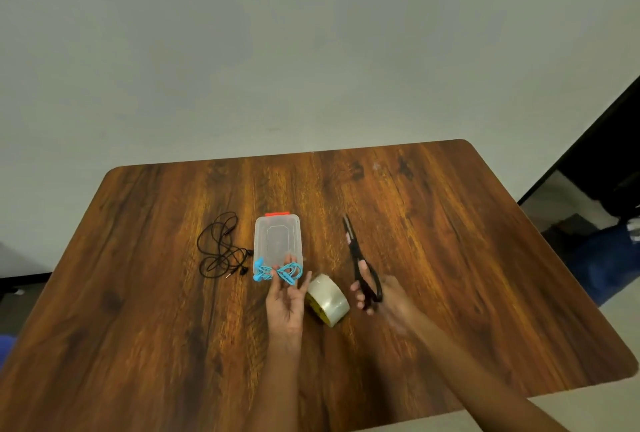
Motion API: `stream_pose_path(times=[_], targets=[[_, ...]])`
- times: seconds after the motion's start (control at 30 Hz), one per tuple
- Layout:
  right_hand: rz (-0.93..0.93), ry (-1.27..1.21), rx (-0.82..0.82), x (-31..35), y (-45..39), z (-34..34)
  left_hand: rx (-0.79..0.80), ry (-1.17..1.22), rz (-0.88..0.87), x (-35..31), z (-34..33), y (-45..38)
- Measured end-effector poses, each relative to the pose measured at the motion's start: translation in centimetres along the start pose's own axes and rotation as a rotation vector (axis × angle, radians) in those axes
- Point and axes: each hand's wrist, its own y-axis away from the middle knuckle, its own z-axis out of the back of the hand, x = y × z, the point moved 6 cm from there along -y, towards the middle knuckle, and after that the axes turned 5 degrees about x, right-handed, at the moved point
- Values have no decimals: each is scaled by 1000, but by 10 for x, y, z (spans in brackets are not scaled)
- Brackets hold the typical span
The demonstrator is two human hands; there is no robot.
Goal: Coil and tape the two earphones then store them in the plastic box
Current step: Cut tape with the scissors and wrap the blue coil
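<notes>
While the left hand grips the coiled blue earphone just before the closed plastic box, the right hand clasps black scissors; tape roll between hands, black earphone loose at left on the counter.

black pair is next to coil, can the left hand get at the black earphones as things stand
Probably not yet: the left hand is holding the blue earphones. The black earphones lie loose on the table with nothing over them.

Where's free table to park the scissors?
Bare wood right of the scissors out to the table edge, and the far strip behind the plastic box. Crowded centre: black earphones, box, blue earphones, tape roll.
</notes>
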Motion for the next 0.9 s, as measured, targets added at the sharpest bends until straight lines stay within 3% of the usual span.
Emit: stream_pose_path(times=[0.1,0.3,0.53,0.73,0.9], targets=[[-77,353,-322,-3,-6,43,-47,-52,20,-5,2,2],[-150,843,-554,-14,-17,77,-88,-49,27,-9,-8,8],[-104,813,-472,-26,-25,74,-26,-7,49,-7,-16,3],[171,652,-407,-25,-7,31,-32,-23,51,-8,-21,2],[80,678,-217,-49,-9,-24,-31,-11,62,-18,-18,4]])
